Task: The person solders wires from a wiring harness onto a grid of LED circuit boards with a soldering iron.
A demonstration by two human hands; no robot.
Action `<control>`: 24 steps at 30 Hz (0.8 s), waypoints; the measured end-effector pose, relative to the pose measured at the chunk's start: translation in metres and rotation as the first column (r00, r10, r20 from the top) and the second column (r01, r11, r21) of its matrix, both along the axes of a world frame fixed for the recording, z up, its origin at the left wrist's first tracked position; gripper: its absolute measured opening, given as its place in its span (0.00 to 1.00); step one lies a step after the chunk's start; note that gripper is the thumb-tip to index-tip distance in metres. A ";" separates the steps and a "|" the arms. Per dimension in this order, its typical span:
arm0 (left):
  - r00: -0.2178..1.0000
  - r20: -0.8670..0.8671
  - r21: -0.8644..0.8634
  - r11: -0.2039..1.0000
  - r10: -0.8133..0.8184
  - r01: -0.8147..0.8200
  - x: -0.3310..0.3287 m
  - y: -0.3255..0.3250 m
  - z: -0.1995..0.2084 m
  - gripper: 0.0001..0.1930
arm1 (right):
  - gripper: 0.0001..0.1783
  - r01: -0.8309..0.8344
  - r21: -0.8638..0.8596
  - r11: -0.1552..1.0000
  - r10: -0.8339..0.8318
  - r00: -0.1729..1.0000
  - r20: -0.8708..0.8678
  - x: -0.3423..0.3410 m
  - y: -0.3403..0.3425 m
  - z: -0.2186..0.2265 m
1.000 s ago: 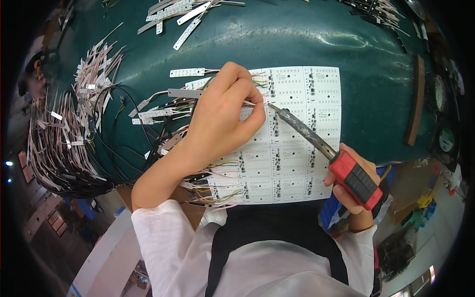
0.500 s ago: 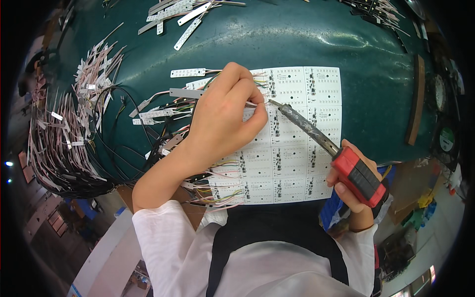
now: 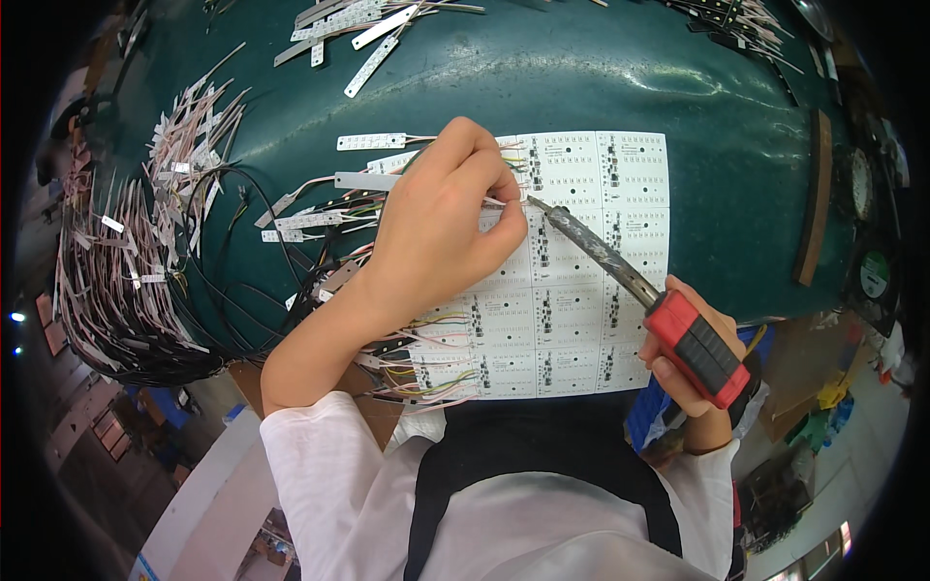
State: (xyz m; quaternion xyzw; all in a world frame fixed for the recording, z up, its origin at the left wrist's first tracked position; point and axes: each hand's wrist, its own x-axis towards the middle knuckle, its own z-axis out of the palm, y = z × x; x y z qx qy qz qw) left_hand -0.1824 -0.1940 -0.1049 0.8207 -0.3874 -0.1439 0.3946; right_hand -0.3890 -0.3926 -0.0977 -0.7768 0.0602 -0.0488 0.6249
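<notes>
A white panel of circuit boards (image 3: 572, 320), split into several rectangles with rows of small components, lies in front of me. My left hand (image 3: 441, 218) pinches a thin wire (image 3: 494, 201) between thumb and forefinger over the panel's upper left part. In my right hand (image 3: 693, 353) is a soldering iron (image 3: 605, 254) with a red and black handle. Its tip meets the board close to the wire's end; whether it touches the wire is too small to tell. Coloured wires (image 3: 436, 382) run from the panel's left edge, and my left hand hides part of the others.
Bundles of wired strips (image 3: 126, 281) lie at the left of the green tabletop (image 3: 572, 73). Loose light strips (image 3: 368, 63) sit at the far side, with another heap (image 3: 736, 19) at the far right. Black cables (image 3: 232, 300) curl left of the panel. A wooden bar (image 3: 815, 198) lies at the right.
Both hands hold almost the same place. The soldering iron's handle has dipped slightly left, while its tip stays by the wire's end.
</notes>
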 end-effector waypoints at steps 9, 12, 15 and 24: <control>1.000 -0.018 0.053 0.999 -0.001 0.002 0.000 -0.001 0.005 0.05 | 0.46 0.161 0.534 0.830 -0.285 0.945 0.158 -0.004 -0.010 -0.005; 0.999 -0.041 0.046 0.999 0.007 -0.005 0.000 0.000 0.005 0.05 | 0.44 0.196 0.650 0.734 -0.391 0.905 0.168 -0.006 -0.024 -0.008; 0.997 -0.077 0.033 0.999 0.010 -0.007 -0.001 0.001 0.005 0.05 | 0.40 0.162 0.794 0.586 -0.449 0.881 0.152 -0.006 -0.032 -0.016; 0.958 0.079 0.338 0.911 -0.276 0.234 0.020 -0.010 0.046 0.04 | 0.40 -0.006 0.891 0.455 -0.473 0.846 0.247 -0.009 -0.036 -0.023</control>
